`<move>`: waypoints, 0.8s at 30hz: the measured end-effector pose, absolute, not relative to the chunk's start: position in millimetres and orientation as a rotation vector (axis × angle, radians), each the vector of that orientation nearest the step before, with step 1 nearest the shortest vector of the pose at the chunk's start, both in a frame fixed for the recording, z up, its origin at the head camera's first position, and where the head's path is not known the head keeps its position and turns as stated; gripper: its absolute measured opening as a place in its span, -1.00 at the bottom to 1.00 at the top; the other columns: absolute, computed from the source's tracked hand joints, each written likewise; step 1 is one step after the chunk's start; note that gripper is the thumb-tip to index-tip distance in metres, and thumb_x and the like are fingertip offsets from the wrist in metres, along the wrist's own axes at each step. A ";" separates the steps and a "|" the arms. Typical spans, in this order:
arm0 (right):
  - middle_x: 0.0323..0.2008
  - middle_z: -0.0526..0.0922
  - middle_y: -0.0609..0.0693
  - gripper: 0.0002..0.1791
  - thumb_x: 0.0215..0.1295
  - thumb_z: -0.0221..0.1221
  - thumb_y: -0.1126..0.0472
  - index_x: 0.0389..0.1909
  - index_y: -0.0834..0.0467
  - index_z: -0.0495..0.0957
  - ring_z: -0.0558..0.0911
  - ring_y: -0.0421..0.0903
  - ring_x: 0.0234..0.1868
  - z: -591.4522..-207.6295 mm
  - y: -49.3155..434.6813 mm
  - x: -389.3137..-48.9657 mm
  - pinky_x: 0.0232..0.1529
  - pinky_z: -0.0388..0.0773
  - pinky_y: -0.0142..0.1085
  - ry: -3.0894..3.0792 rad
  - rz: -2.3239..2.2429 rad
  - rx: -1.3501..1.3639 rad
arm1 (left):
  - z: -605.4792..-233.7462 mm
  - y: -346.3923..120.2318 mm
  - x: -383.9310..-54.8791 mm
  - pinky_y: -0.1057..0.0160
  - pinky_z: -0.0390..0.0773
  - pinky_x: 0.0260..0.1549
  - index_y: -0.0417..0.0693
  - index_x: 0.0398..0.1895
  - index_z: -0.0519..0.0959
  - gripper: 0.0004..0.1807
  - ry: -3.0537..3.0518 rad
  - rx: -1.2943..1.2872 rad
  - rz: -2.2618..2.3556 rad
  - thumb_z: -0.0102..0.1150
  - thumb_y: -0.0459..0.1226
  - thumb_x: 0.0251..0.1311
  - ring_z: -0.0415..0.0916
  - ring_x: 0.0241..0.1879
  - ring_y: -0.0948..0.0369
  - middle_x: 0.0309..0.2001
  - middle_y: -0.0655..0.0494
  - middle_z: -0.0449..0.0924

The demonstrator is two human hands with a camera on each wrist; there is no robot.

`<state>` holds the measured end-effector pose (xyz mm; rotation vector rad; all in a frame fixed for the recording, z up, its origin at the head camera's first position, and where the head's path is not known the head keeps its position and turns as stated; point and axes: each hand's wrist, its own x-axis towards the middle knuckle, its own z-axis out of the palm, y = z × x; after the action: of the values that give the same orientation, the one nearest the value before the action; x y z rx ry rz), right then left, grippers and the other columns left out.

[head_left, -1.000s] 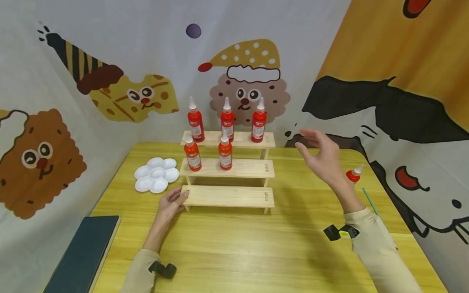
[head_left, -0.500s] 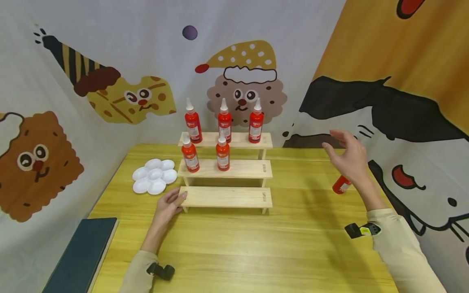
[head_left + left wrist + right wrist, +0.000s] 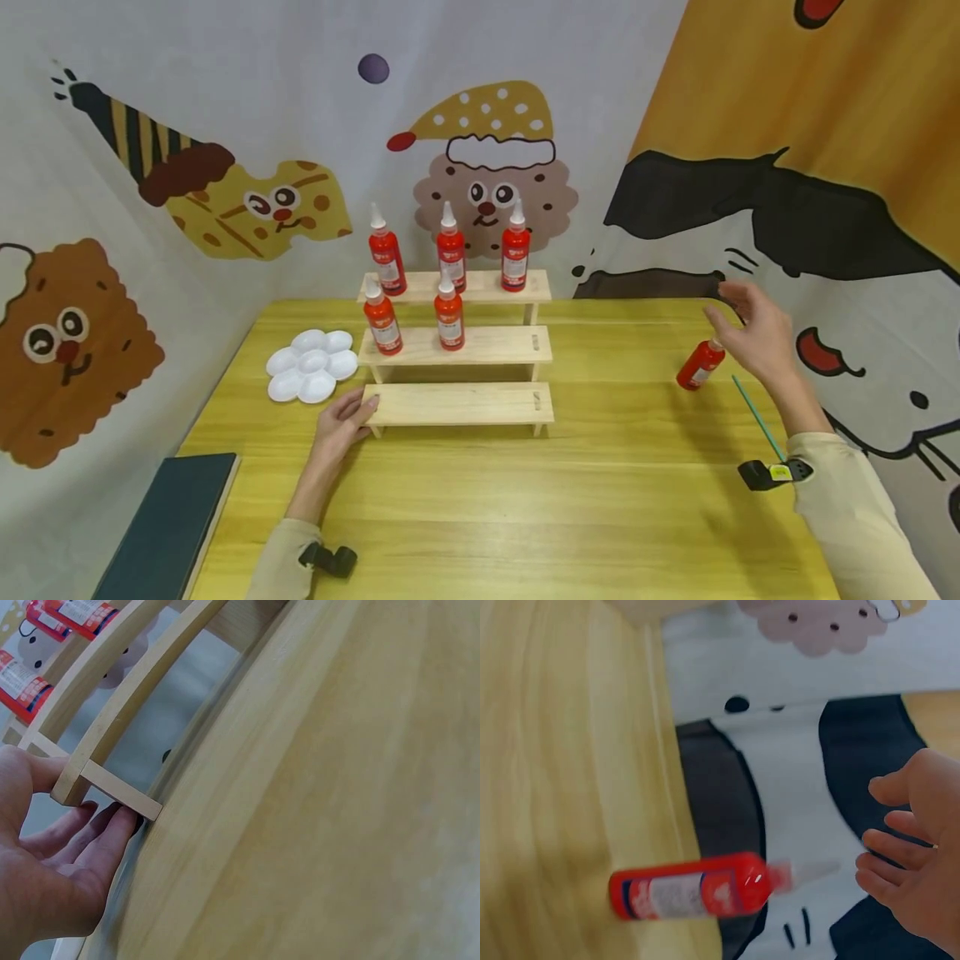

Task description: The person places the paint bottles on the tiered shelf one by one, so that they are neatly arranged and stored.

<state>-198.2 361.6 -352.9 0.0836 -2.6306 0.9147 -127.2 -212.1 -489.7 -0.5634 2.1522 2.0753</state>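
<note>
A three-step wooden display stand stands on the table. My left hand grips the left end of its lowest step; in the left wrist view the thumb lies on top of the board and the fingers are at its leg. On the right, a red squeeze bottle with a white pointed nozzle stands upright. My right hand hovers over it, holding nothing, fingers loosely bent. In the right wrist view the bottle is apart from the fingers, its nozzle toward them.
Several matching bottles stand on the top and middle steps. A white flower-shaped palette lies left of the stand, a dark book at the front left. A thin green stick lies near the right wrist. A printed curtain hangs behind.
My right hand has moved right and slightly down, from beside the stand to above the lone bottle. The left hand keeps its grip; the whole view has shifted a little.
</note>
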 end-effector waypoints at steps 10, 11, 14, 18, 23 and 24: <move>0.30 0.42 0.46 -0.35 0.53 0.09 0.03 0.42 0.38 0.25 0.40 0.40 0.29 -380.4 390.6 -191.3 0.25 0.35 0.28 -2.749 0.967 0.089 | -490.1 -212.6 -126.7 0.46 0.63 -0.19 -0.18 0.49 0.29 -0.29 2.159 -0.562 2.073 0.26 -0.09 0.39 0.58 -0.24 0.53 0.42 -0.31 0.34; 0.31 0.40 0.47 -0.33 0.53 0.09 0.02 0.43 0.38 0.24 0.39 0.42 0.29 -382.9 392.3 -190.7 0.24 0.35 0.30 -2.768 0.969 0.088 | -490.3 -212.9 -126.6 0.46 0.63 -0.19 -0.18 0.49 0.29 -0.29 2.161 -0.562 2.070 0.26 -0.08 0.39 0.58 -0.24 0.53 0.42 -0.31 0.34; 0.31 0.38 0.52 -0.32 0.53 0.10 0.02 0.44 0.40 0.22 0.40 0.49 0.28 -389.2 396.0 -188.7 0.18 0.38 0.36 -2.808 0.975 0.086 | -490.4 -213.4 -126.5 0.46 0.63 -0.19 -0.18 0.49 0.29 -0.29 2.165 -0.558 2.068 0.26 -0.08 0.39 0.58 -0.24 0.53 0.42 -0.31 0.34; 0.29 0.37 0.55 -0.33 0.52 0.11 0.07 0.43 0.41 0.20 0.40 0.56 0.25 -399.4 400.5 -188.7 0.14 0.42 0.36 -2.863 0.986 0.098 | -490.4 -213.5 -126.6 0.46 0.63 -0.19 -0.17 0.49 0.29 -0.29 2.163 -0.553 2.071 0.26 -0.09 0.39 0.58 -0.24 0.54 0.43 -0.31 0.33; 0.28 0.34 0.58 -0.37 0.48 0.13 0.28 0.43 0.47 0.16 0.40 0.60 0.22 -412.6 407.1 -192.6 0.09 0.47 0.33 -2.905 1.024 0.179 | -489.9 -212.5 -127.1 0.45 0.64 -0.19 -0.18 0.48 0.30 -0.31 2.164 -0.560 2.078 0.25 -0.10 0.40 0.58 -0.24 0.54 0.42 -0.31 0.34; 0.28 0.33 0.59 -0.37 0.47 0.12 0.31 0.43 0.47 0.15 0.40 0.61 0.22 -414.4 407.8 -193.6 0.08 0.48 0.34 -2.910 1.032 0.187 | -489.7 -212.3 -127.2 0.45 0.64 -0.19 -0.18 0.48 0.31 -0.32 2.163 -0.562 2.081 0.24 -0.11 0.40 0.58 -0.24 0.54 0.42 -0.31 0.35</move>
<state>-193.6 407.8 -414.4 0.1872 -2.9101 1.0322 -127.2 -212.3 -489.7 -0.5618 2.1632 2.0808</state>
